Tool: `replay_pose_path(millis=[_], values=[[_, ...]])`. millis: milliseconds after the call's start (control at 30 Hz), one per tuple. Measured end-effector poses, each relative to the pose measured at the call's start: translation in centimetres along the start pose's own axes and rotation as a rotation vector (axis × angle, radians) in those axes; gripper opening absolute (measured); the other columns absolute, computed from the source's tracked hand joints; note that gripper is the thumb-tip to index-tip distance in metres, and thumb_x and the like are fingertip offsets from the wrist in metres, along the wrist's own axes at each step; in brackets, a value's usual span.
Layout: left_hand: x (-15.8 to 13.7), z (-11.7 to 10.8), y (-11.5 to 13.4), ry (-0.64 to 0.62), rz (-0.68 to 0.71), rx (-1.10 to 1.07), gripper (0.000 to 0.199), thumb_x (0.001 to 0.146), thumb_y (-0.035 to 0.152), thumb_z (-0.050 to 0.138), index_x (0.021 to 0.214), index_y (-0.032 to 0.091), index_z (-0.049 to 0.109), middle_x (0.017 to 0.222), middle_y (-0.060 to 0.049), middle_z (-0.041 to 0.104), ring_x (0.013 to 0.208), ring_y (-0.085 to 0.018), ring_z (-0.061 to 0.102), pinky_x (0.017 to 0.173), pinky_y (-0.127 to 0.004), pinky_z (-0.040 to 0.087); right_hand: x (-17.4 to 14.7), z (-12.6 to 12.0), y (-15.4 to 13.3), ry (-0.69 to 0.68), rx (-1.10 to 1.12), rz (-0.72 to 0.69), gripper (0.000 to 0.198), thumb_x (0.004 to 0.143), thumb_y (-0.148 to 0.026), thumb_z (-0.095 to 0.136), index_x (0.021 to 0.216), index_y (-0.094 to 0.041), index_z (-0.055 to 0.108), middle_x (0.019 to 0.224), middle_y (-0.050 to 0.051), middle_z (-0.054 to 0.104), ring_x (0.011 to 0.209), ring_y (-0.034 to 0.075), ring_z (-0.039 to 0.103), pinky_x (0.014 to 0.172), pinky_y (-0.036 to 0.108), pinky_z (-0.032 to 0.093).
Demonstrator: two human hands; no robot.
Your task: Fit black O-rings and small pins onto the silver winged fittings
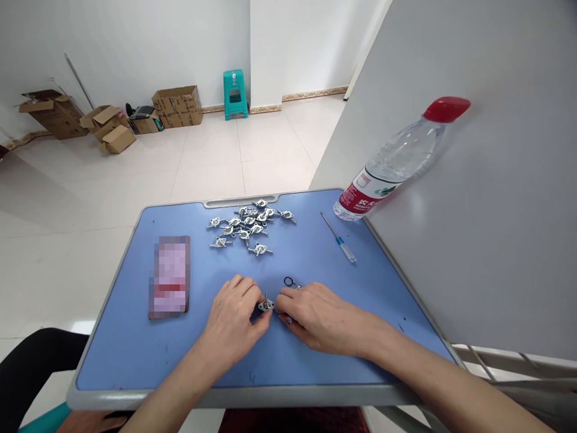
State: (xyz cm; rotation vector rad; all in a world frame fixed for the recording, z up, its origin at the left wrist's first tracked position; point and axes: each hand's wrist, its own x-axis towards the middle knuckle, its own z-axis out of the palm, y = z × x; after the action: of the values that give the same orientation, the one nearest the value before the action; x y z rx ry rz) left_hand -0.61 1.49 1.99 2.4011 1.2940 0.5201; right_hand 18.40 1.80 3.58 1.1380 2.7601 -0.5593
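My left hand [238,313] pinches a small silver metal fitting [265,305] between thumb and fingers, just above the blue tabletop. The fitting has an oval flange with holes at its ends and a thin pin standing up from its middle. My right hand [311,316] is closed right beside it, fingertips at the fitting's right side; a small dark piece shows at them, too hidden to name. A black ring [289,281] with a bit of metal shows just beyond my right fingers. Several similar fittings [246,222] lie in a loose pile farther back on the table.
A screwdriver [339,239] with a clear handle lies at the right. A water bottle [378,168] with a red cap stands by the grey panel at the right edge. A phone-like object [171,276], blurred out, lies at the left. Cardboard boxes [178,108] and a teal stool [235,93] stand behind.
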Motion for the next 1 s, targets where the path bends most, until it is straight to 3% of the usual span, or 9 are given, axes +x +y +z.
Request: replay_pose_path(millis=[600, 1000], values=[[-0.1, 0.1, 0.2, -0.016, -0.025, -0.019, 0.015, 0.078, 0.011, 0.060, 0.074, 0.019, 0.048, 0.080, 0.000, 0.058, 0.078, -0.018, 0.049, 0.062, -0.029, 0.043, 0.0, -0.1, -0.1, -0.002, 0.009, 0.010, 0.009, 0.088, -0.013, 0.048, 0.084, -0.015, 0.057, 0.080, 0.003, 0.062, 0.061, 0.013, 0.051, 0.053, 0.030, 0.020], [-0.2, 0.0, 0.3, -0.006, -0.007, -0.003, 0.013, 0.078, 0.009, 0.055, 0.074, 0.020, 0.048, 0.080, -0.001, 0.058, 0.076, -0.018, 0.049, 0.061, -0.030, 0.043, -0.5, -0.9, 1.1, 0.077, 0.117, 0.018, 0.012, 0.085, -0.008, 0.050, 0.079, -0.018, 0.054, 0.074, 0.000, 0.060, 0.059, 0.012, 0.050, 0.054, 0.026, 0.023]])
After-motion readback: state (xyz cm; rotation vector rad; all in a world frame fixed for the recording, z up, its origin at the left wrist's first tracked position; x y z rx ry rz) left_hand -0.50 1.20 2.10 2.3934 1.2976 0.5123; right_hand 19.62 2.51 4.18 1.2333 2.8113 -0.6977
